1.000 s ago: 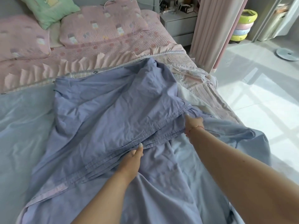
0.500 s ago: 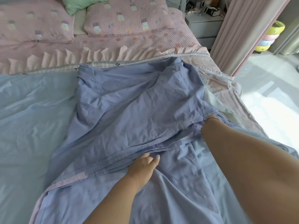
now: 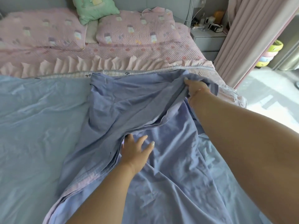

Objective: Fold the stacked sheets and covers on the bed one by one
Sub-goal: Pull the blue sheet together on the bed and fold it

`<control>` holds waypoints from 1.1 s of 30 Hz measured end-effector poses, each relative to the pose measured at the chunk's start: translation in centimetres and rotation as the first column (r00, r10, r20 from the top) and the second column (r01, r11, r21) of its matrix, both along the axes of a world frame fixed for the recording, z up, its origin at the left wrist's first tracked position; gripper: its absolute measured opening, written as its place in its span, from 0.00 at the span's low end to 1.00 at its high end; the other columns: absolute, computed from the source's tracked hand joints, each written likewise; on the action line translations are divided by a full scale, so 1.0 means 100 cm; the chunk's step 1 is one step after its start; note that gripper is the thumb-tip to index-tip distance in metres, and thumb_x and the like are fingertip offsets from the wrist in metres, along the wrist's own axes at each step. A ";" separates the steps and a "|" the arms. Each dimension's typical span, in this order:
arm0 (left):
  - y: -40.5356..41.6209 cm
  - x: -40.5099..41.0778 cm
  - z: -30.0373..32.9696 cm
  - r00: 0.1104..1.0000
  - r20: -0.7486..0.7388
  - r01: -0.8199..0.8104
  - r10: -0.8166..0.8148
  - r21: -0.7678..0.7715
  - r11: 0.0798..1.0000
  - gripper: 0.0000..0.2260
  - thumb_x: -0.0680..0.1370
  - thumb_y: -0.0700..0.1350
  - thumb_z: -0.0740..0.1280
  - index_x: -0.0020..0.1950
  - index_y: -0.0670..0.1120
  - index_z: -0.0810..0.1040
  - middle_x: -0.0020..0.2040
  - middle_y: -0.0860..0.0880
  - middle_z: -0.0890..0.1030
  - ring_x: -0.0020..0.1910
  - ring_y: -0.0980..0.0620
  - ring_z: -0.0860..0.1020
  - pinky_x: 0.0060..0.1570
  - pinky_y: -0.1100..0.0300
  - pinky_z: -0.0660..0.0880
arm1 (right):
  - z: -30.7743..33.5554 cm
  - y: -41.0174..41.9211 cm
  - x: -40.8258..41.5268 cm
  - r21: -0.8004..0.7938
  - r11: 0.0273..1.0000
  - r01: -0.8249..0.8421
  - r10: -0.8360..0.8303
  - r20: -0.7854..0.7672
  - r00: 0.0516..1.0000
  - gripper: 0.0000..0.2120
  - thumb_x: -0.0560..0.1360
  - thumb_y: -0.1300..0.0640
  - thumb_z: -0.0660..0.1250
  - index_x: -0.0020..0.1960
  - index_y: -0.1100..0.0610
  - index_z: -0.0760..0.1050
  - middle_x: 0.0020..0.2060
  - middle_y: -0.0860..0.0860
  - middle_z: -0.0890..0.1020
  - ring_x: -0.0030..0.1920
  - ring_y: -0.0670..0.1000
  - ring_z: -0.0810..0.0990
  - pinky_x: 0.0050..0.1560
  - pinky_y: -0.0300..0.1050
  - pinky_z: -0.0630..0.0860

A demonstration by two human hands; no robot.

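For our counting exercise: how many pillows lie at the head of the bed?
3: a pink pillow at left, a pink pillow at right, a green pillow between and behind them. More may be hidden.

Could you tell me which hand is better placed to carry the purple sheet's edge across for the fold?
The right hand: it already grips the purple sheet at its raised edge, while the left hand lies flat, fingers spread.

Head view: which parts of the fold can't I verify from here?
- Left hand fingertips: tucked under the purple sheet fold.
- Right hand fingers: wrapped in the bunched edge.
- Layers beneath the fold: covered by the top cloth.
- Sheet's near end: cut off by the bottom edge, behind both forearms.
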State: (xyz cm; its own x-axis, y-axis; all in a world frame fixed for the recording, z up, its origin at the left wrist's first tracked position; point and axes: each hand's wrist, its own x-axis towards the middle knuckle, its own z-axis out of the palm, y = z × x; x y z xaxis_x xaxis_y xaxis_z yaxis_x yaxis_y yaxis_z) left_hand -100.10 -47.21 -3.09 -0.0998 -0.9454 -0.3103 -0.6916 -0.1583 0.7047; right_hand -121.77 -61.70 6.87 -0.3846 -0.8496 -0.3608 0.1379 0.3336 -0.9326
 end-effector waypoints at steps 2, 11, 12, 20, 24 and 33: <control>-0.026 0.022 0.016 0.989 0.098 -0.108 0.113 -0.055 0.993 0.30 0.76 0.66 0.57 0.75 0.55 0.65 0.79 0.44 0.45 0.78 0.48 0.45 0.76 0.46 0.49 | 0.025 -0.019 0.027 -0.065 0.974 -0.216 0.199 -0.208 0.958 0.24 0.78 0.55 0.65 0.71 0.62 0.66 0.67 0.58 0.72 0.67 0.57 0.72 0.59 0.46 0.72; -0.015 0.079 -0.028 0.951 0.296 -0.111 0.084 0.075 0.991 0.29 0.80 0.61 0.52 0.77 0.47 0.61 0.78 0.42 0.55 0.77 0.44 0.54 0.73 0.42 0.54 | -0.094 0.041 0.076 0.356 0.688 -0.632 0.724 -0.397 0.565 0.20 0.78 0.54 0.65 0.69 0.56 0.71 0.63 0.52 0.76 0.60 0.52 0.75 0.58 0.36 0.70; -0.002 0.080 -0.038 0.931 0.365 -0.032 -0.022 0.143 0.989 0.32 0.78 0.64 0.46 0.78 0.49 0.58 0.80 0.44 0.51 0.78 0.46 0.50 0.74 0.43 0.53 | -0.114 0.059 0.080 0.401 0.680 -0.613 0.733 -0.345 0.587 0.21 0.78 0.53 0.65 0.69 0.55 0.70 0.61 0.51 0.76 0.56 0.51 0.76 0.53 0.37 0.71; 0.080 0.108 -0.081 0.751 0.595 0.138 -0.286 0.283 0.949 0.37 0.74 0.68 0.37 0.80 0.53 0.46 0.80 0.50 0.43 0.79 0.48 0.42 0.75 0.43 0.47 | -0.182 0.168 0.096 0.605 0.598 -0.525 0.729 -0.683 0.042 0.31 0.78 0.41 0.55 0.77 0.46 0.49 0.77 0.45 0.52 0.77 0.47 0.45 0.76 0.50 0.41; 0.102 0.133 -0.082 0.757 0.618 0.080 -0.214 0.237 0.968 0.27 0.83 0.59 0.46 0.80 0.52 0.45 0.80 0.50 0.42 0.79 0.48 0.41 0.75 0.43 0.46 | -0.181 0.195 0.100 0.641 0.611 -0.465 0.725 -0.689 0.003 0.32 0.79 0.41 0.54 0.78 0.46 0.44 0.77 0.46 0.47 0.77 0.49 0.42 0.76 0.52 0.41; 0.192 0.184 -0.067 0.728 0.670 -0.038 -0.146 0.252 0.967 0.29 0.82 0.60 0.47 0.80 0.52 0.42 0.80 0.45 0.42 0.79 0.45 0.41 0.75 0.44 0.47 | -0.172 0.288 0.095 0.715 0.616 -0.331 0.740 -0.669 -0.071 0.30 0.80 0.41 0.45 0.78 0.48 0.40 0.77 0.47 0.44 0.77 0.51 0.41 0.76 0.54 0.39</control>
State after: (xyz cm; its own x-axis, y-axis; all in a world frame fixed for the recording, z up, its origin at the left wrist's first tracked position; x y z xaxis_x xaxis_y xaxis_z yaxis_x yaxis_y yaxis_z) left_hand -81.73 -28.00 -9.82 0.1755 -0.8351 -0.5214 -0.9799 -0.1991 -0.0111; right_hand -112.25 -32.89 -10.31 -0.0313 -0.9057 -0.4227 -0.9977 0.0536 -0.0410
